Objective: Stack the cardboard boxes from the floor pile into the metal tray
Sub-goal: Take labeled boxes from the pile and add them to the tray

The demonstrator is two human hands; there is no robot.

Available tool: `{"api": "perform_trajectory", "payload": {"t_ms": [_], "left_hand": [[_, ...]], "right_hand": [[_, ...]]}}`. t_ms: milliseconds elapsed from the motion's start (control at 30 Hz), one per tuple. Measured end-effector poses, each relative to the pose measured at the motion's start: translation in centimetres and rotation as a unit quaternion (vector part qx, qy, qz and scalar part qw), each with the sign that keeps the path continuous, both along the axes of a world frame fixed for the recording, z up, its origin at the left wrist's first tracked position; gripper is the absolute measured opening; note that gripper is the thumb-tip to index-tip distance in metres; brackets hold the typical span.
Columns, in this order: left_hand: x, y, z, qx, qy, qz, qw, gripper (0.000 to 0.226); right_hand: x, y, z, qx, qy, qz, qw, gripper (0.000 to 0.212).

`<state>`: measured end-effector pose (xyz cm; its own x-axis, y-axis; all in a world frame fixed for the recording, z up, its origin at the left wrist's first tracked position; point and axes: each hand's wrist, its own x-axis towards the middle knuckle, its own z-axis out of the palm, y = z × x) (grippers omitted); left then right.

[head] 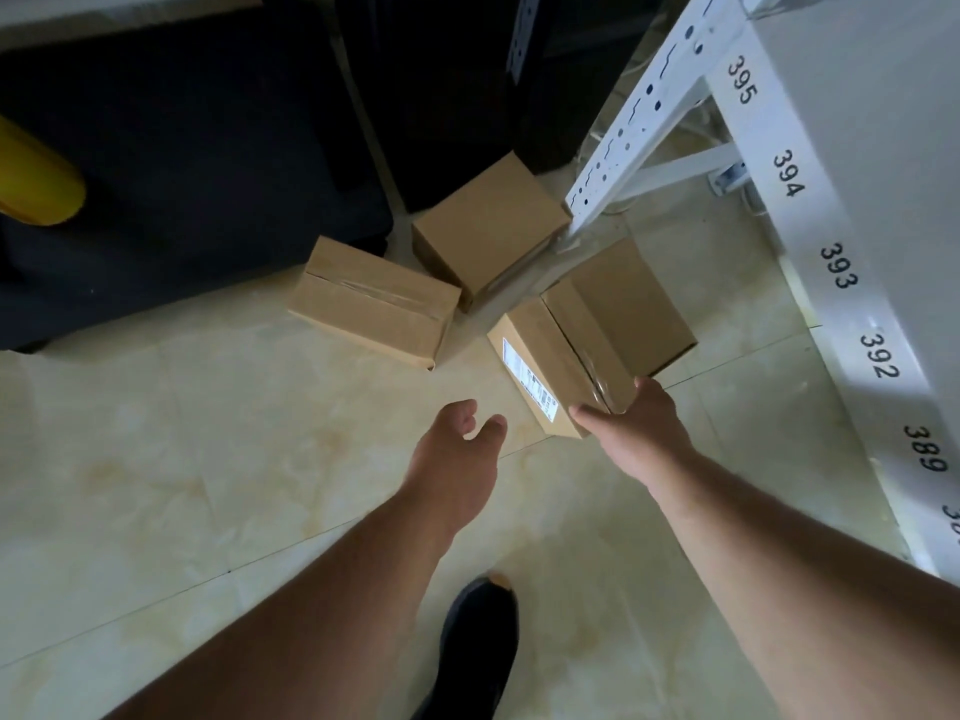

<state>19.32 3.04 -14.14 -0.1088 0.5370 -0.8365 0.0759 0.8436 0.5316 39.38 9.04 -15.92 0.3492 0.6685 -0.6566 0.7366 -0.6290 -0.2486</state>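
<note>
Three brown cardboard boxes lie on the tiled floor. The nearest, a labelled box point(566, 345) with a white sticker on its side, is taped along the top. My right hand point(639, 428) grips its near end, the thumb lying across the near corner and the fingers hidden over the right side. My left hand point(457, 449) hovers with fingers relaxed just left of that box, not touching it. A second box point(374, 301) lies to the left and a third box point(488, 220) sits behind, against the rack's foot. No metal tray is in view.
A white numbered shelf rack point(810, 241) runs down the right, its slanting upright point(639, 116) landing beside the boxes. Dark cabinets point(182, 148) fill the back left, with a yellow object point(36, 179) at the left edge. My dark shoe point(478, 646) is below.
</note>
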Motion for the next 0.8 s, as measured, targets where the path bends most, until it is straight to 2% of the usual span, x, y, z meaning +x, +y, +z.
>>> {"api": "perform_trajectory", "payload": {"t_ms": [167,267,333,467,667,733,800], "left_hand": [[1.1,0.3,-2.6,-0.002,0.005,-0.012,1.0,0.055],[1.4,-0.3,-4.0,-0.01,0.003,-0.022,1.0,0.054],[1.4,-0.8,-4.9,-0.016,0.006,-0.022,1.0,0.054],[1.6,-1.4,-6.0,-0.021,-0.003,-0.027,0.999,0.055],[3.3,-0.8,-7.4,-0.035,-0.032,-0.028,0.998,0.044],[4.7,-0.2,-8.2,-0.039,-0.054,-0.011,0.998,0.046],[6.6,0.7,-9.1,-0.036,-0.068,-0.008,0.997,0.05]], "right_hand": [[0.7,1.0,-3.8,-0.03,-0.082,0.108,0.99,0.112],[1.2,0.6,-6.1,-0.053,-0.11,0.132,0.984,0.127],[1.5,0.1,-7.3,-0.044,-0.136,0.154,0.978,0.127],[1.6,-0.2,-8.6,0.019,-0.175,0.184,0.967,0.12],[1.7,0.9,-8.5,0.014,-0.12,0.154,0.981,0.114],[1.9,1.2,-8.4,0.032,-0.103,0.135,0.985,0.102],[2.2,1.5,-8.6,0.072,-0.096,0.133,0.984,0.081]]}}
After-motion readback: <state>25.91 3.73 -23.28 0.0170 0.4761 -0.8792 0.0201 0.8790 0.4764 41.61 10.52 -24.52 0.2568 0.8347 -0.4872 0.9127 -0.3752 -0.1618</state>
